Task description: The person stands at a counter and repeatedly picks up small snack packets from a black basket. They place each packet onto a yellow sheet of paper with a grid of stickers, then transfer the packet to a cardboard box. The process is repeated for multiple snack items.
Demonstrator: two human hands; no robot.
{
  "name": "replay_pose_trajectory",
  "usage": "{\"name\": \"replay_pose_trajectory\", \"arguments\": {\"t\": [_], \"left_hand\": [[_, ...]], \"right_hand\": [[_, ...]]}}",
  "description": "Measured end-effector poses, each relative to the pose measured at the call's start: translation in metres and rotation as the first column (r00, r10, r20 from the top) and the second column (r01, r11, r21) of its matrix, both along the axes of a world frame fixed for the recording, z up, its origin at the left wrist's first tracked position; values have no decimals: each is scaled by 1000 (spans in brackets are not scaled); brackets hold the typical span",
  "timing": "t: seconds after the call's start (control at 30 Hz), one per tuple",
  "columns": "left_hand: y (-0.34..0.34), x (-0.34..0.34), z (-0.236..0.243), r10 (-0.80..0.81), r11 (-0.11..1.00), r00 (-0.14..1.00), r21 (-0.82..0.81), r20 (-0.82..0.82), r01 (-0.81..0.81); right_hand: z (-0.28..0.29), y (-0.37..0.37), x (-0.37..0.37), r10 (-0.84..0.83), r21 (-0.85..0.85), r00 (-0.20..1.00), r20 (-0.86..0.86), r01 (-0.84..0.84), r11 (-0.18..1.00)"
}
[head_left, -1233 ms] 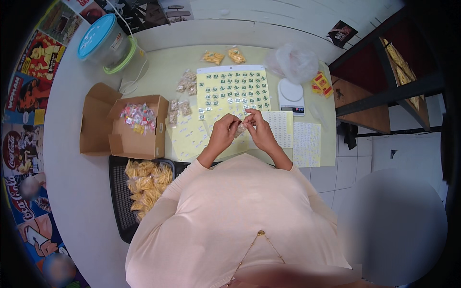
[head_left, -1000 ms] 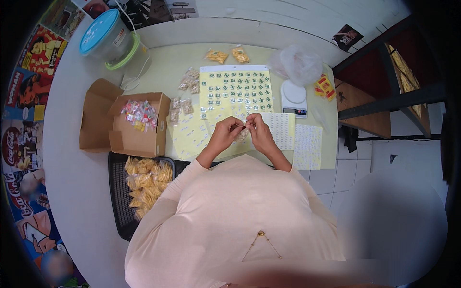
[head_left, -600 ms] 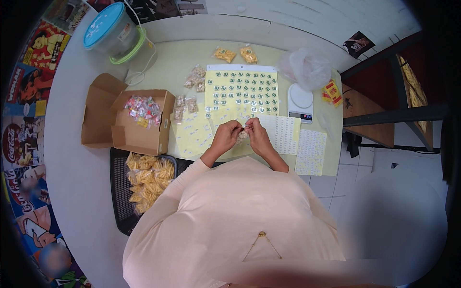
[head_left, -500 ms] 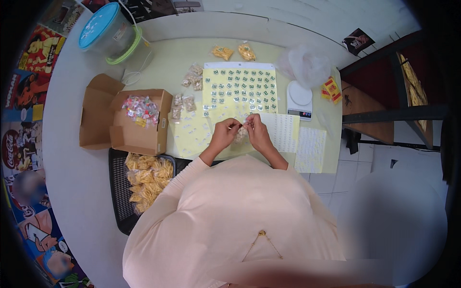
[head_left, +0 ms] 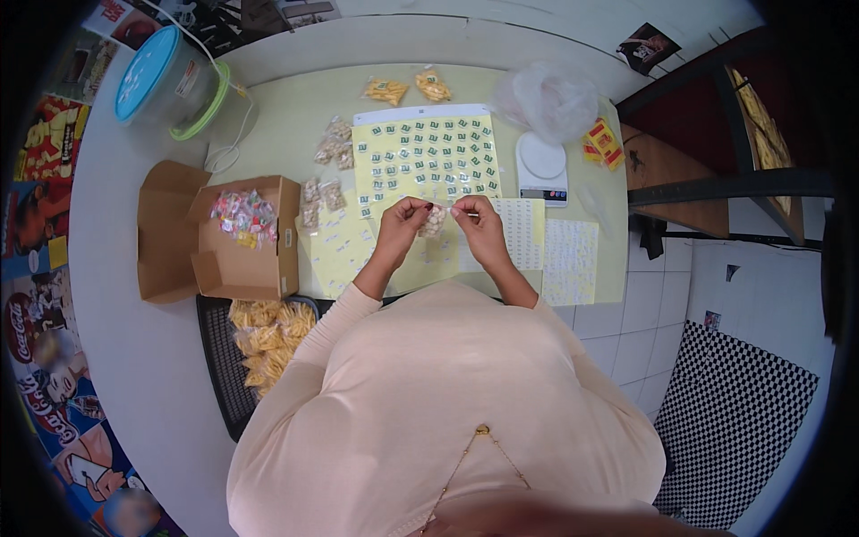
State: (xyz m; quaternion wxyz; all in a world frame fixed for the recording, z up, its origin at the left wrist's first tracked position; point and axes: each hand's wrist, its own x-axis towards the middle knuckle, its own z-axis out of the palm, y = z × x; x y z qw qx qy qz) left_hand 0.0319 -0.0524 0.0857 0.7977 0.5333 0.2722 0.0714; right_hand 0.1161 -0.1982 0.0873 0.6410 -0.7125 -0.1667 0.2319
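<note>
Between my two hands hangs a small clear bag of pale nuts (head_left: 432,223), its top stretched sideways over the yellow sheets. My left hand (head_left: 399,231) pinches the bag's left top corner. At the right top corner, thumb and fingers of my right hand (head_left: 481,227) are pressed together on the plastic. Just beyond lies a yellow sheet of green-marked stickers (head_left: 417,179), with patches where stickers are gone. More bags of nuts (head_left: 332,195) rest to the left of the sheet. Two bags of yellow stick snacks (head_left: 386,90) lie at the far edge.
At left stands an open cardboard box (head_left: 250,279) holding small colourful packets (head_left: 243,217); below it, a black basket (head_left: 220,362) of snack bags. To the right are a white scale (head_left: 542,159), a crumpled plastic bag (head_left: 553,100), red-yellow packets (head_left: 603,145) and printed sheets (head_left: 571,259).
My hands have drawn apart, from close together at the top of the nut bag to one at each corner. The view has shifted, and a checkered mat now shows at lower right.
</note>
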Motion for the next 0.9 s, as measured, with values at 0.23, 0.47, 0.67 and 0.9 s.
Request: {"name": "replay_pose_trajectory", "arguments": {"t": [0.23, 0.47, 0.67, 0.9], "left_hand": [[-11, 0, 11, -13, 998, 1000, 55, 11, 13], [-18, -4, 11, -54, 990, 998, 130, 38, 49], [-28, -7, 11, -28, 989, 993, 151, 111, 11], [-30, -13, 2, -52, 988, 995, 147, 88, 39]], "right_hand": [[1, -3, -2, -58, -81, 996, 62, 62, 995], [5, -6, -6, -95, -66, 991, 92, 102, 993], [-4, -10, -7, -137, -81, 990, 44, 140, 987], [2, -10, -11, -160, -91, 978, -134, 149, 985]]}}
